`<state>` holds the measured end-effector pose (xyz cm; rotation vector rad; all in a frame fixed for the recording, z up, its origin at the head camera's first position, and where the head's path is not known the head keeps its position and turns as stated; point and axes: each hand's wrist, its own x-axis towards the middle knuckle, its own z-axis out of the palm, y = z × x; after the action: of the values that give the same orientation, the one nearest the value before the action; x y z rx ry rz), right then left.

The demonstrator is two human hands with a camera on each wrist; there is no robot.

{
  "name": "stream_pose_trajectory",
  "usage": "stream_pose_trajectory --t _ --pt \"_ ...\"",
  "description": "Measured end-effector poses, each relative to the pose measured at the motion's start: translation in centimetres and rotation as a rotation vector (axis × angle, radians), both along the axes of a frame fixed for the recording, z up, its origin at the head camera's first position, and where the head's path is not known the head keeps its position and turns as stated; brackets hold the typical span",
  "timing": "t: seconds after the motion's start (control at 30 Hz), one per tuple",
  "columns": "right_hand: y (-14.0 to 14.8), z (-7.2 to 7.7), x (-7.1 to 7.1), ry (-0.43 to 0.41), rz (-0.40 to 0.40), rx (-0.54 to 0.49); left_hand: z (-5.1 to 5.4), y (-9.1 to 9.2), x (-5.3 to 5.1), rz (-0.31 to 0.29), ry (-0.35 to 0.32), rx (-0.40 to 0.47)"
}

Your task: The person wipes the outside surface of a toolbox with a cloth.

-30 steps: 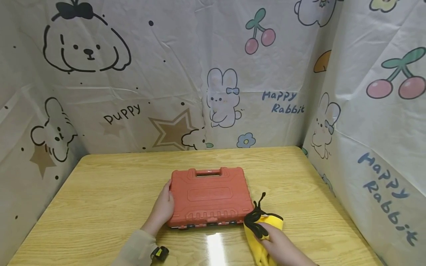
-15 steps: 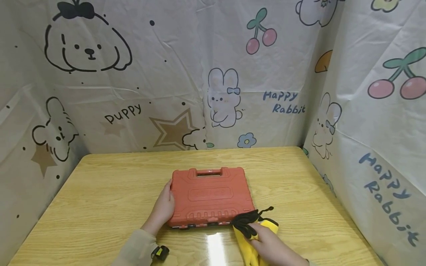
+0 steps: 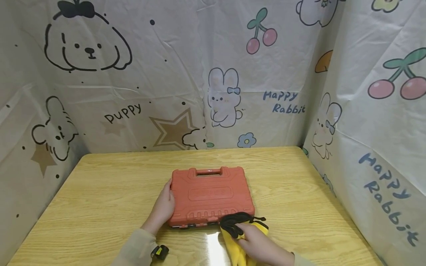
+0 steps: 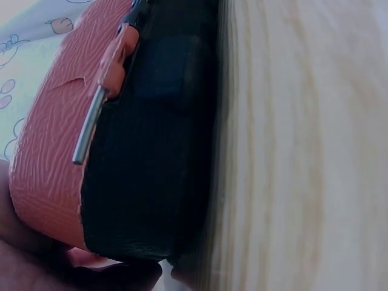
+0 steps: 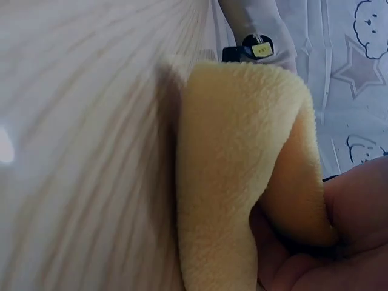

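Our left hand [image 3: 164, 204] gripped the red case [image 3: 210, 194] at its nine o'clock edge on the worktop [image 3: 116, 184]; our right hand [image 3: 254, 242] held a yellow cloth [image 3: 234, 249] near its five o'clock corner.

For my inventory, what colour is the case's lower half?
Black; the lower half shows best in the left wrist view.

Even light fills the head view, white glare marking the table [image 3: 100, 192] at bottom centre. The left wrist view is dim, the case [image 4: 145, 163] losing detail at centre, the table blurred at right.
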<state>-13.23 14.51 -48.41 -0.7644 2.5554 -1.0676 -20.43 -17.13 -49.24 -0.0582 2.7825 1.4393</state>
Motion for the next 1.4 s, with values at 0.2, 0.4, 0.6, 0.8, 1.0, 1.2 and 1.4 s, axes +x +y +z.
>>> stream_pose_trajectory --t 0.2,0.4,0.6,0.8,1.0,1.2,1.4 --pt "-1.9 0.1 -0.2 -0.029 0.065 -0.009 0.1 -0.2 0.0 -0.001 -0.001 -0.007" --pt "-3.3 -0.5 -0.6 -0.051 0.137 -0.017 -0.1 -0.2 -0.1 -0.007 0.006 -0.01" --pt "-4.9 -0.4 -0.8 -0.092 0.181 0.019 0.1 -0.1 -0.1 -0.01 0.018 -0.016" --pt "-6.5 0.0 -0.9 -0.072 0.218 0.074 0.1 -0.2 0.0 -0.013 0.025 -0.03" --pt "-8.0 -0.2 -0.8 -0.088 0.215 0.08 -0.1 -0.2 -0.1 -0.01 0.037 -0.035" --pt "-9.4 -0.3 -1.0 -0.068 0.245 0.069 -0.2 -0.2 -0.1 -0.005 0.047 -0.048" --pt "-10.6 -0.1 -1.0 -0.006 0.266 0.068 0.0 -0.3 0.0 -0.007 0.044 -0.049"
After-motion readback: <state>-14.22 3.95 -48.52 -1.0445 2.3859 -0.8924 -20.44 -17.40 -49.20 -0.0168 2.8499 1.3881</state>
